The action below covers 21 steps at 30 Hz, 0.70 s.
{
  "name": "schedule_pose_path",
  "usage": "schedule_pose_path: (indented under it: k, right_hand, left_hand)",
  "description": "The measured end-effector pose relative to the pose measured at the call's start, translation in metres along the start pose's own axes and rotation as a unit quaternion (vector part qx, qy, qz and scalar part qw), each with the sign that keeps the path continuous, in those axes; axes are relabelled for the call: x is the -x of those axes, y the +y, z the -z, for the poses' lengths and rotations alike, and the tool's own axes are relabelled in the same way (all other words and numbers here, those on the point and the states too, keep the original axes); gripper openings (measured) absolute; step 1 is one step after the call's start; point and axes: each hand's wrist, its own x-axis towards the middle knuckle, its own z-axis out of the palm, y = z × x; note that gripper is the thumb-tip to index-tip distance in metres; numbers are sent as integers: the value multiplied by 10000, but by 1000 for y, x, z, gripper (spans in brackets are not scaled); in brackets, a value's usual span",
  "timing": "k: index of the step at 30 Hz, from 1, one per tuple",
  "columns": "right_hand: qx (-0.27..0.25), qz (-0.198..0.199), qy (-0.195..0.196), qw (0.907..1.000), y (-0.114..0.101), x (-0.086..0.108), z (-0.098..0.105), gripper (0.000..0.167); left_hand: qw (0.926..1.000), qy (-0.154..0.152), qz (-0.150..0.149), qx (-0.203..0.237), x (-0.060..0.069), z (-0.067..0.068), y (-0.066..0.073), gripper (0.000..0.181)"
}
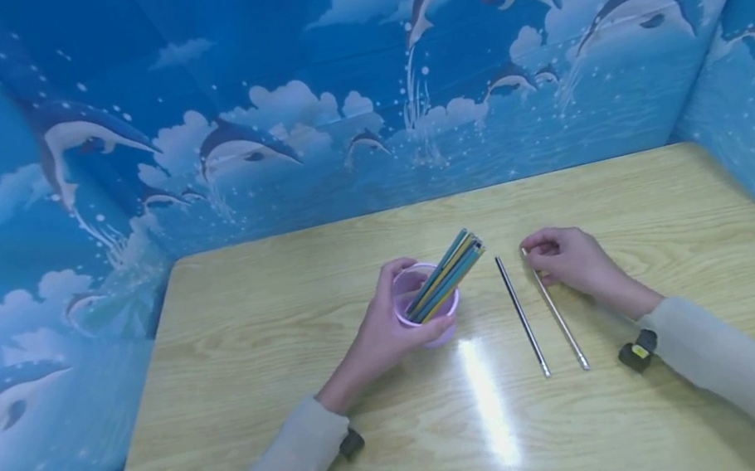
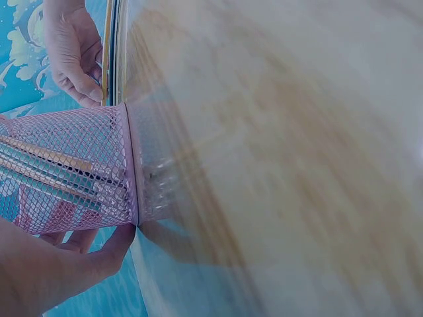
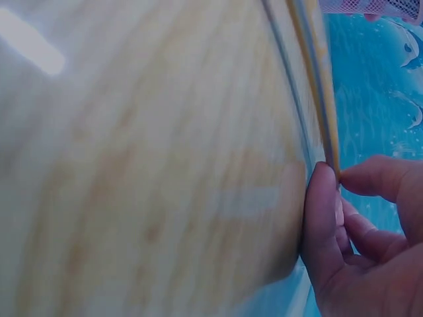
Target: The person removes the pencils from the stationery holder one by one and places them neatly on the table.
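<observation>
And here at my fingertips: my right hand (image 1: 569, 259) has the far end of the yellowish pencil (image 1: 559, 314) pinched between thumb and finger, the shaft slanting back toward me over the table (image 1: 263, 315). Whether that shaft is clear of the wood or resting on it, I can't quite tell.

It should be light and stiff, I'd judge, with a smooth, slick barrel that could roll or swing if the pinch is loose. Holding it right at the tip gives little control over the far end; a grip nearer the middle would steady it. Not very fragile, though a hard knock might hurt the lead.

Just beside it, to the left and apart from it, lies the dark pencil (image 1: 522, 317), nearly parallel, with nobody's fingers on it.

Over to my left hand (image 1: 389, 324), curled round the pink mesh cup (image 2: 99, 124), thumb on the near side, base down at the table surface. The cup looks light and thin-walled, so it's best held round the side, without squeezing hard. Inside, a bundle of pencils (image 1: 447, 278), green, yellow and dark, leans right, poking well over the rim; that lean could make it tippy.

Beyond the table, the blue dolphin backdrop (image 1: 308, 184).
</observation>
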Motion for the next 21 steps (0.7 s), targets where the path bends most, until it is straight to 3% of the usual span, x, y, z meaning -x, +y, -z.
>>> schedule_pose_path:
  k: [8, 21]
  right_hand:
    - [534, 150, 74, 9984, 0, -3, -4, 35]
    - [702, 194, 78, 9973, 0, -5, -5, 33]
  left_hand:
    - [10000, 18, -23, -15, 1, -1, 1, 92]
    - [10000, -29, -60, 25, 0, 0, 2, 93]
